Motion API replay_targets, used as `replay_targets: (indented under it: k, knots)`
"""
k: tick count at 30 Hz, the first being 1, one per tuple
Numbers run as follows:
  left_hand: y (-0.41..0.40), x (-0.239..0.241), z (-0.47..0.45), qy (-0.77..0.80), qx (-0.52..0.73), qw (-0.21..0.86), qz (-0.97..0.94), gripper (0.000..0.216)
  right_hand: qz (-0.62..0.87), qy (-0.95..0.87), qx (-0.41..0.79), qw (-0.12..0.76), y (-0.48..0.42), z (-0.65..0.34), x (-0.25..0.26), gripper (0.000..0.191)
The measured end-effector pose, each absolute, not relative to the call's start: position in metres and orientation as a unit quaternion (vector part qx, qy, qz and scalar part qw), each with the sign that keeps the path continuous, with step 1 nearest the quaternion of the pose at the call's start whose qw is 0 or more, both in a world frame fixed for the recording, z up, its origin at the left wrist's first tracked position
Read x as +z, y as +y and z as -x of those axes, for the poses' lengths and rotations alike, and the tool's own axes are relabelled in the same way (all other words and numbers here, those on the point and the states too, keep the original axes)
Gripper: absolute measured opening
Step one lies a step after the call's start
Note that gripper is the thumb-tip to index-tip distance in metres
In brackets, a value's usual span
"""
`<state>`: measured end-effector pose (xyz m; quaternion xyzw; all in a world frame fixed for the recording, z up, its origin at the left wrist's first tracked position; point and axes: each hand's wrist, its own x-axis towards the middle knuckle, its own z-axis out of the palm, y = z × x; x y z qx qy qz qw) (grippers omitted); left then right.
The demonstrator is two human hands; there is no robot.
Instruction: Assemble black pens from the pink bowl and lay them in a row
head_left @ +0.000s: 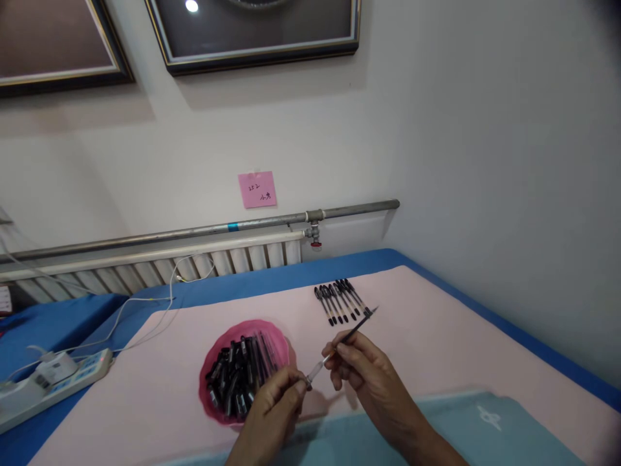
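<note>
My left hand (276,408) is closed, pinching the lower end of a clear pen barrel (316,370) between thumb and fingers. Just right of it, my right hand (363,369) pinches a slim dark pen refill (356,327), its pointed end slanting up and to the right. The refill's lower end meets the barrel; how far it sits inside is hidden by my right fingers. Left of my hands, a pink bowl (206,395) holds many black pen caps (230,382) and some thin clear tubes (264,353). Beyond my right hand lies a row of capped black pens (339,301).
Pink sheeting (436,336) covers a blue table (359,259), with a teal cloth (451,421) along the near side. At left are a power strip (63,388) and white cables (169,291). A radiator (242,259) and pipe (194,234) run along the wall behind.
</note>
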<state>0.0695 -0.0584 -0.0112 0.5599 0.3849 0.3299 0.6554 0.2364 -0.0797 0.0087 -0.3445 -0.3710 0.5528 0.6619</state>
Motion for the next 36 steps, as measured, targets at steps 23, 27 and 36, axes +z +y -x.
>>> replay_targets:
  k: [23, 27, 36]
  knots:
    - [-0.06, -0.004, -0.073, 0.419, 0.283, 0.741, -0.443, 0.05, 0.467, -0.41, 0.485, 0.615, -0.078, -0.239, 0.007, 0.027]
    - [-0.062, -0.005, -0.075, 0.425, 0.271, 0.739, -0.448, 0.048, 0.455, -0.365, 0.489, 0.649, -0.074, -0.239, 0.003, 0.028]
    - [-0.063, -0.006, -0.076, 0.425, 0.268, 0.757, -0.419, 0.04, 0.482, -0.35, 0.475, 0.648, -0.075, -0.239, 0.008, 0.035]
